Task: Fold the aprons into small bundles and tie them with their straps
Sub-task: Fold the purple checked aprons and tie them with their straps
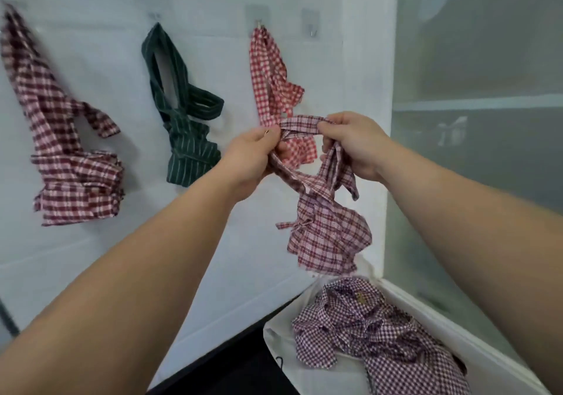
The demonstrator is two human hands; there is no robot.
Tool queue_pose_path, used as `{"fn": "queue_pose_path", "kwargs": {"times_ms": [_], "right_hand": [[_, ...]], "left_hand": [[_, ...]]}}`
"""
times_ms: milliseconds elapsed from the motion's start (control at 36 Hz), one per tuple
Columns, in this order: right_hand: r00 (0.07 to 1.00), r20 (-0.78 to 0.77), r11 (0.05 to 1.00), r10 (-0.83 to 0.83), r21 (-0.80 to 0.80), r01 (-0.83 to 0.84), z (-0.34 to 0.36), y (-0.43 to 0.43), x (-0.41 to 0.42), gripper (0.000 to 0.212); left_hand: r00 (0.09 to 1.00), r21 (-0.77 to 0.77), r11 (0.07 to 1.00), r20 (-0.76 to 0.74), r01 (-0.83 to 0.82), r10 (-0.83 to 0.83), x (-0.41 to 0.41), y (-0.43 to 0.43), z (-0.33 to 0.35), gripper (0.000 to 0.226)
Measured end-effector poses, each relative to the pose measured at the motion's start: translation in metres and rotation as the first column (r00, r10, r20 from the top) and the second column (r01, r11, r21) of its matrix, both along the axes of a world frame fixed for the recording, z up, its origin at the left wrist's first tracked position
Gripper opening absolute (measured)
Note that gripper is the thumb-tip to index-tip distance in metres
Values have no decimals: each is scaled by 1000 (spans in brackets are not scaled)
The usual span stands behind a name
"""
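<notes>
Strap loop (300,120) of the tied plaid bundle (329,236) is pinched open by left hand (249,160) and right hand (353,144), and probably must next be lifted onto the free hook (311,27).

The red gingham bundle (275,68) is partly covered by the left hand (249,163) and by the strap (300,120) that it and the right hand (355,144) pinch in front of it. Far left of the left hand, the maroon plaid bundle (73,175) is blurred. Below the right hand, the purple check apron (380,343) runs off the bottom edge.
</notes>
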State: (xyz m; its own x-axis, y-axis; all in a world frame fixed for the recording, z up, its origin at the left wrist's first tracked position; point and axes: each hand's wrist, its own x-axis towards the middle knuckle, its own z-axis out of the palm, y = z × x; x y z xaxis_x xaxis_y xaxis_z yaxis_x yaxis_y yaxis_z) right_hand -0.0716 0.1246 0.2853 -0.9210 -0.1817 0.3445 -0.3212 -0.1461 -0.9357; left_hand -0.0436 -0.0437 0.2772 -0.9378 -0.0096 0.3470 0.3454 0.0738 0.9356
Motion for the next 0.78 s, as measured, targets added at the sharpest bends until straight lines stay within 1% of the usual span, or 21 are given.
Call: {"fn": "queue_pose_path", "kwargs": {"times_ms": [83,167,222,278,389,444,528,611,722,778], "right_hand": [[990,-116,994,-74,74,83,20,21,-32,9],[962,-235,975,-143,136,178,43,39,-65,8],[932,-319,963,-170,149,226,61,51,-91,13],[900,-390,946,-196,166,278,74,57,-113,15],[858,-466,941,-216,136,311,94,61,-150,11],[841,-487,938,-236,112,329,102,61,-169,9],[821,-511,934,-253,91,344,118,62,-197,8],[807,-538,937,-245,84,340,136,60,-222,7],[767,-591,920,-248,105,378,155,50,-252,5],[763,-600,923,-241,101,371,161,43,-266,3]], "left_hand": [[988,-68,991,-105,-119,111,-22,21,23,28],[948,-140,958,-240,-249,211,-46,41,45,22],[890,-219,896,-342,-387,301,-66,58,61,21],[818,-278,806,-431,-523,382,-83,69,75,21],[707,-366,632,-551,-683,444,-118,79,100,26],[672,-396,566,-592,-724,445,-133,83,113,26],[601,-378,488,-651,-787,465,-157,89,133,21],[530,-331,433,-683,-838,503,-182,90,152,19],[479,-329,359,-715,-873,510,-211,83,170,19],[458,-320,337,-724,-885,516,-222,79,176,19]]}}
